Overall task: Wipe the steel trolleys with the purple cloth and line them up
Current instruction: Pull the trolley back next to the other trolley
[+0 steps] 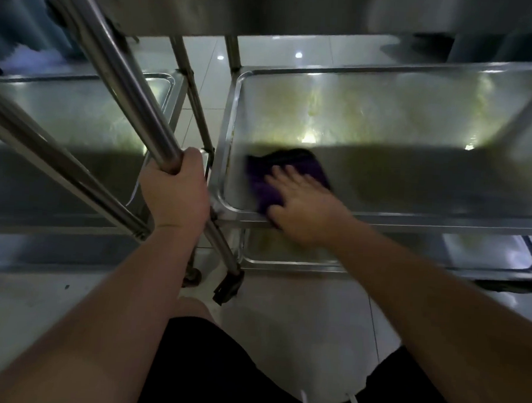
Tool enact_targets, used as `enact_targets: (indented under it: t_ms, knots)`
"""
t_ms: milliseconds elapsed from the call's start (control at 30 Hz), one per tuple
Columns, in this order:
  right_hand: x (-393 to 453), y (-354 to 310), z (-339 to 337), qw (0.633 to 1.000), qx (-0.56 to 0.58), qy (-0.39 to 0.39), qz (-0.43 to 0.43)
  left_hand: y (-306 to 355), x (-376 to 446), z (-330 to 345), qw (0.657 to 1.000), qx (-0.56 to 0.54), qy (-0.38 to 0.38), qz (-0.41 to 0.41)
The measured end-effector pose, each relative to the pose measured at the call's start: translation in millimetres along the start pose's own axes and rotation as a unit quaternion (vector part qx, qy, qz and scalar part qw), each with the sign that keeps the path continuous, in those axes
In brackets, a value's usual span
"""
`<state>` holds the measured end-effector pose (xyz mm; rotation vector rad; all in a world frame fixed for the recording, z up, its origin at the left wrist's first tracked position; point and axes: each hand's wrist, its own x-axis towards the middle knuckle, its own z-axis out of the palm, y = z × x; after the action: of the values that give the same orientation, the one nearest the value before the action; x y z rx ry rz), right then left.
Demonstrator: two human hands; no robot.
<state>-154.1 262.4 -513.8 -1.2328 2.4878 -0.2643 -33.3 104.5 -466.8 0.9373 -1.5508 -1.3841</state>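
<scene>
Purple cloth [286, 179]: pressed flat by the right hand [301, 207], fingers spread, at the near-left corner of the right steel trolley's middle shelf [385, 139]. Left trolley [62, 119]: its upright tube [134, 102] is gripped by the left hand [174, 187]. Tiled floor [298, 326] beneath.

White tiled floor [298, 326], black shorts [206, 367], perhaps blue fabric [24, 25] upper left
</scene>
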Motion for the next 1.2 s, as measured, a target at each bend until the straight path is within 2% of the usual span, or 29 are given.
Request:
enact_targets:
  t_ms: [100,200,300,400,533,600,667,733,833,933,1000,1067,1133,1200]
  knots:
    - [-42,99,-27,0.991,-0.008,0.029,0.134,0,-1,-1,1.000,0.001,-0.007,-0.001]
    - [-73,176,-48,0.962,-0.034,0.046,0.268,-3,0,-2,1.000,-0.013,-0.011,0.004]
    - [-65,183,-48,0.946,-0.056,0.050,0.317,-4,2,-2,0.999,-0.027,-0.018,0.018]
    - [-26,142,-44,0.945,0.017,0.080,0.318,-6,4,-1,0.999,-0.029,-0.015,0.025]
    - [44,57,-32,0.954,0.029,0.125,0.270,-9,5,0,0.998,-0.040,-0.012,0.036]
    - [72,6,-20,0.975,0.022,0.106,0.196,-10,6,0,0.998,-0.045,-0.009,0.033]
    - [87,-38,-7,0.995,-0.001,0.065,0.079,-10,8,0,0.999,-0.043,-0.006,0.033]
    - [90,-56,0,0.999,-0.021,0.026,-0.022,-9,8,0,0.998,-0.046,-0.010,0.040]
    - [77,-35,-3,0.996,-0.039,0.009,-0.074,-9,6,0,0.997,-0.045,-0.022,0.052]
    - [58,23,-20,0.997,-0.043,0.060,0.002,-10,6,-1,0.997,-0.056,-0.031,0.049]
    - [46,72,-36,0.989,-0.035,0.096,0.104,-11,5,-2,0.997,-0.050,-0.033,0.048]
    - [39,103,-47,0.975,-0.023,0.090,0.201,-11,5,-2,0.997,-0.049,-0.029,0.048]
    - [49,102,-45,0.962,-0.005,0.096,0.255,-11,7,0,0.997,-0.052,-0.026,0.048]
    - [71,76,-40,0.959,0.008,0.108,0.262,-12,8,-1,0.997,-0.057,-0.028,0.050]
